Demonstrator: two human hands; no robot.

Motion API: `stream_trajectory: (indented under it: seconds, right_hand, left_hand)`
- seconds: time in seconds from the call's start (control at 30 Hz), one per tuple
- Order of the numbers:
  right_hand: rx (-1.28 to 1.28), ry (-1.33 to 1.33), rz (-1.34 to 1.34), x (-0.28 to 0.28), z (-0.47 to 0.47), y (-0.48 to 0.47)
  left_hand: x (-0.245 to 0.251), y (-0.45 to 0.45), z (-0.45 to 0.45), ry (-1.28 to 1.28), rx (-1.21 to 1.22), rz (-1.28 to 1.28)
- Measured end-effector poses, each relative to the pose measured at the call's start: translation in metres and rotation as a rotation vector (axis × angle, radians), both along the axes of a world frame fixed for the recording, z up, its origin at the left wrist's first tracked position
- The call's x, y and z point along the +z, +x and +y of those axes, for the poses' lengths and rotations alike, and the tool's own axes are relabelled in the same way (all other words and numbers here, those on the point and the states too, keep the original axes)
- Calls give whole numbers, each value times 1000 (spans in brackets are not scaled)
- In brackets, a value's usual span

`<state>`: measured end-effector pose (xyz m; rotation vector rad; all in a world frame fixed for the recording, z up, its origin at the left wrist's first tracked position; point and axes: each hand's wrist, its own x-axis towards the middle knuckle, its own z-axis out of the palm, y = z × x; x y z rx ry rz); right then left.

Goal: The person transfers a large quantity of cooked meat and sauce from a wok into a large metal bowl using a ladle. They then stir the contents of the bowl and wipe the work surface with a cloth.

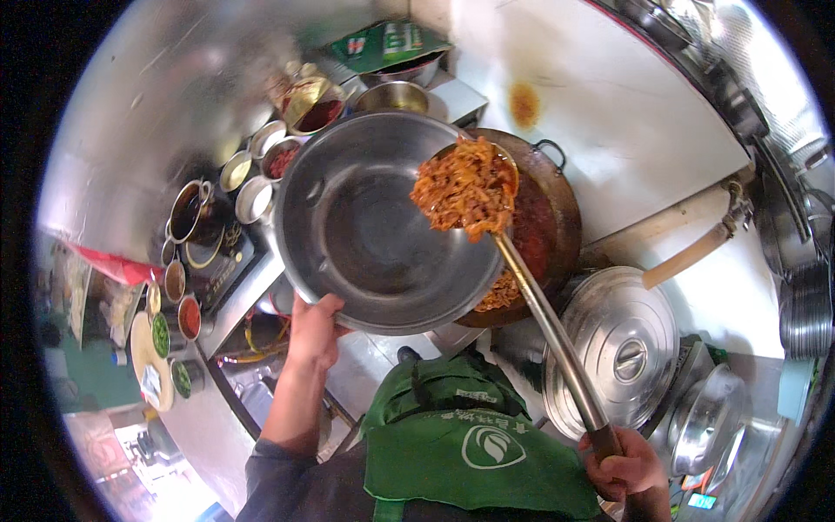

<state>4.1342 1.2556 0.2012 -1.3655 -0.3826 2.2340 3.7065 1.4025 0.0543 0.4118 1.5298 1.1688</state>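
My left hand (318, 331) grips the near rim of a large steel basin (385, 222), thumb over the edge. The basin's inside looks bare apart from a dull sheen. In my right hand (623, 460) is the handle end of a long metal ladle (541, 307). Its bowl is heaped with oily, reddish-brown shredded food (466, 186) and hangs over the basin's right side. Partly hidden under basin and ladle, a big wok (566, 222) holds red oily liquid and more of the shredded food (501, 291).
Right of the wok lies a large round metal lid (613, 352). Small bowls of seasonings (254, 199) line the left, near an induction cooker (218, 261). Behind stands a metal pot (391, 98). A faucet with a hose (691, 254) juts in from the right. Stacked pans (805, 307) stand far right.
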Motion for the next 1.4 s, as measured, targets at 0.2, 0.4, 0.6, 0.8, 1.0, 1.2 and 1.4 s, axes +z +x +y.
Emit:
stream_trajectory:
  seconds: [0.2, 0.4, 0.6, 0.8, 1.0, 1.2, 1.4]
  right_hand:
    - [509, 345, -581, -41, 7, -31]
    - [646, 678, -1214, -45, -1, -52]
    - [577, 648, -1249, -71, -21, -39]
    - [339, 474, -416, -79, -17, -42]
    - [116, 342, 37, -98, -28, -12]
    - [-219, 449, -217, -90, 15, 1]
    - [154, 851, -1327, -185, 100, 66]
  left_hand:
    - [4, 0, -18, 58, 32, -111]
    - [3, -22, -46, 28, 96, -188]
    - [-9, -34, -59, 19, 139, -248]
    - [-14, -35, -54, 60, 147, -256]
    - [-18, -39, -52, 45, 146, -253]
    - [-16, -34, -55, 47, 210, -214]
    - [-22, -29, -63, 25, 315, -139]
